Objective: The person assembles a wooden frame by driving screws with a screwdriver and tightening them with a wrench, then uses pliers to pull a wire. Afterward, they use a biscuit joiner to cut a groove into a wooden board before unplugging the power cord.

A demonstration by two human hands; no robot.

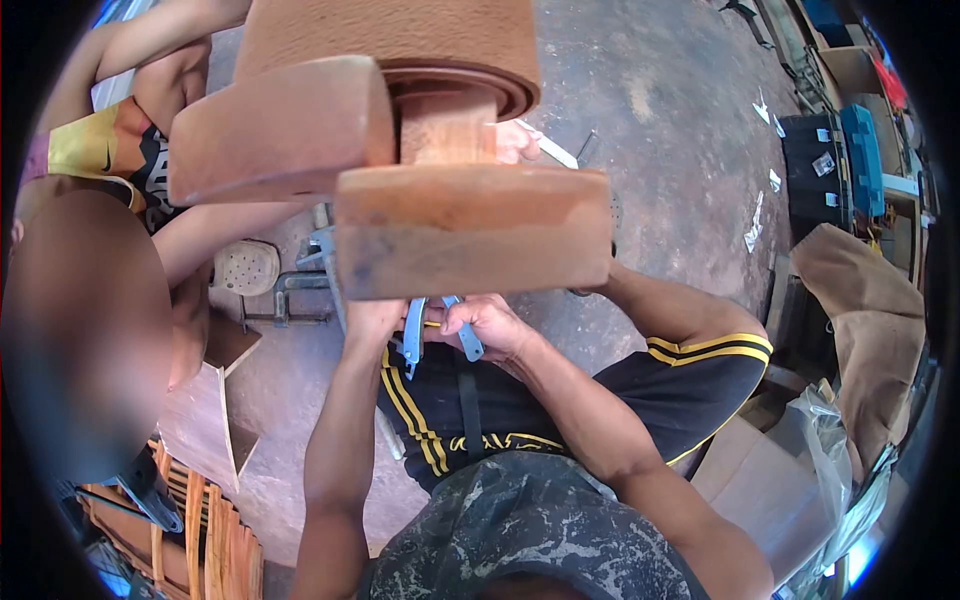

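A large brown wooden piece with rounded blocks (pixel 475 235) fills the upper middle of the view. Just below its lower block, my right hand (pixel 490 325) is closed on a tool with two blue handles (pixel 413 340), whose head is hidden by the wood. My left hand (pixel 378 318) is beside the left handle, at the block's lower edge. Its fingers are mostly hidden, so its grip cannot be made out.
At left sits another person (pixel 180 150), whose hand (pixel 515 141) shows beyond the wood. A metal clamp (pixel 290 300) lies near a perforated seat (pixel 246 267). Wood strips (pixel 215 530) are at lower left. A black case (pixel 815 170) and brown cloth (pixel 860 310) are at right.
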